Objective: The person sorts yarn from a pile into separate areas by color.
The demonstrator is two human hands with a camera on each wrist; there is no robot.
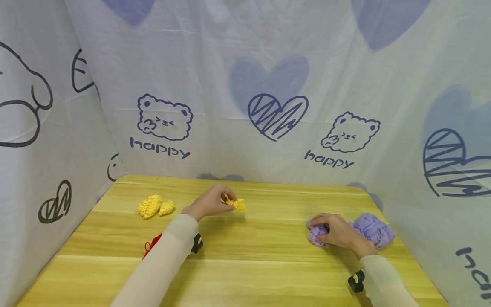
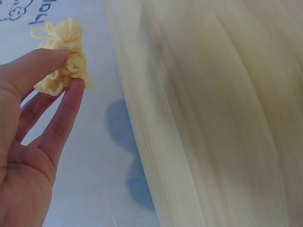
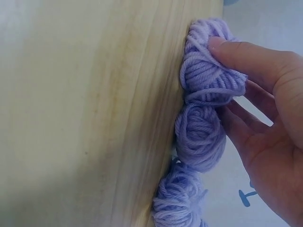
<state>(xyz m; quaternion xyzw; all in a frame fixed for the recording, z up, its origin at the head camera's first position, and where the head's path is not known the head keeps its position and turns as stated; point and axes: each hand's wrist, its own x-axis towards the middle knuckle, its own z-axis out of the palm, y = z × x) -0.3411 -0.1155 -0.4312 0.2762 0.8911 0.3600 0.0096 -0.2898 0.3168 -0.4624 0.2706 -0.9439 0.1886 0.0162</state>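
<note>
Between thumb and fingertips, my left hand (image 1: 210, 202) pinches a small ball of yellow yarn (image 1: 239, 205), held up over the middle of the table. The left wrist view shows loose loops on this yellow yarn (image 2: 71, 40). Over at the right, my right hand (image 1: 339, 230) grips a purple yarn ball (image 3: 208, 71), thumb on one side and fingers on the other. In the right wrist view a rounder purple ball (image 3: 201, 139) sits against it, and another purple bundle (image 3: 177, 201) follows in the row.
A larger purple yarn bundle (image 1: 374, 230) lies by the table's right edge. Two yellow yarn balls (image 1: 150, 207) sit at the back left. Red yarn (image 1: 153, 243) is partly hidden behind the left sleeve. Printed white cloth (image 1: 230, 162) hangs around the wooden table (image 1: 245, 273).
</note>
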